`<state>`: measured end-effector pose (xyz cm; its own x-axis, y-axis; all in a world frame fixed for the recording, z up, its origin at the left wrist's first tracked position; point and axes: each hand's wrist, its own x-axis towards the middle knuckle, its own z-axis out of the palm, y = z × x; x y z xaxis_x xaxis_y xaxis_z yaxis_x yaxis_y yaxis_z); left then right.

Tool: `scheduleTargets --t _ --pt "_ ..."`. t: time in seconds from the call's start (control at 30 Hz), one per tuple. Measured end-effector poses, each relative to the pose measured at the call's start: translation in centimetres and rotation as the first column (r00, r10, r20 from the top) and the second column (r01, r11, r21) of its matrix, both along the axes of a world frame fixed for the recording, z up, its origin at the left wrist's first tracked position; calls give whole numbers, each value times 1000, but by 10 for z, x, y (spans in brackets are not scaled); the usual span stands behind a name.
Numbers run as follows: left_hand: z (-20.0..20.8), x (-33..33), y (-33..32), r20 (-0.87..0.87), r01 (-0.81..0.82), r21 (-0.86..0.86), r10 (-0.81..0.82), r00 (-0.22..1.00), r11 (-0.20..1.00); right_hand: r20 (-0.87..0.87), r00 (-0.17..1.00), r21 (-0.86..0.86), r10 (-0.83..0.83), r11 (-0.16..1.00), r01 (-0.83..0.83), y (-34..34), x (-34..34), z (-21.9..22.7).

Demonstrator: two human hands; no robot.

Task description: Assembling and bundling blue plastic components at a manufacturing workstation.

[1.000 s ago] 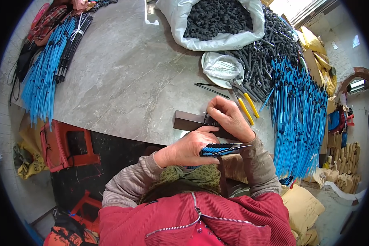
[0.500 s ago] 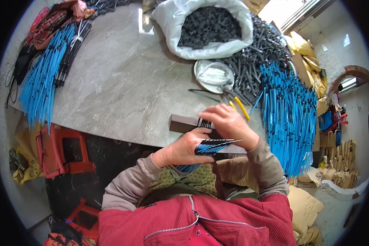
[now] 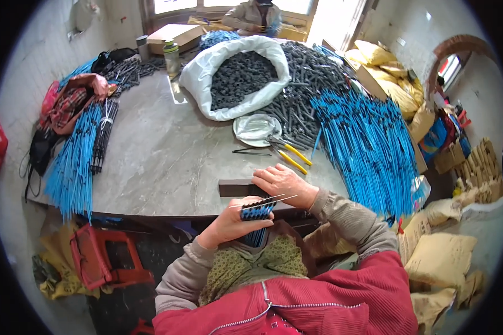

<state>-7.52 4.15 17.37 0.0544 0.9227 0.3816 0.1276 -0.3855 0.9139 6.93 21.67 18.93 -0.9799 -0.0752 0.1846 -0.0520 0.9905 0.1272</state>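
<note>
Blue-sleeved rods (image 3: 257, 215), a small bundle with bare metal tips, sit in the left hand (image 3: 232, 223), fingers wrapped closed around them, just off the near edge of the grey table (image 3: 167, 162). How many rods are in the bundle is hard to make out; the lower ends drop behind the hand toward the lap. Right hand (image 3: 282, 184) lies palm-down on the table edge, touching the tips and partly covering a dark rectangular block (image 3: 237, 188); whether its fingers pinch anything cannot be told, since they are turned away from the camera.

Beyond the block: yellow-handled pliers (image 3: 289, 155), a thin dark tool beside them, and a shallow metal dish (image 3: 256, 129), its contents unclear. Farther back stands an open white sack (image 3: 207, 89) filled with small black pieces. Right of the block, a big heap of blue rods (image 3: 369, 145) spills over the table edge, its far part merging with dark grey rods (image 3: 313, 67). Left of the block, well apart, another blue bundle (image 3: 72, 167) overhangs the table. A second person at the far side is cut off by the frame.
</note>
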Motion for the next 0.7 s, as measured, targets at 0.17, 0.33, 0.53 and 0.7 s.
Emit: scheduleTargets --t 0.17,0.33,0.53,0.7 --pt "78 12 -28 -176 143 157 -114 978 977 129 990 -559 63 829 21 -38 46 1" --pt "77 32 -42 -22 135 -38 -136 990 990 -11 925 -882 379 432 -187 -86 76 -4" --pt "107 54 -48 -208 12 239 39 977 971 -65 990 -912 124 396 -110 -100 83 16" --pt "127 59 -61 52 -100 101 95 994 990 -2 998 -894 56 448 -27 -107 73 31"
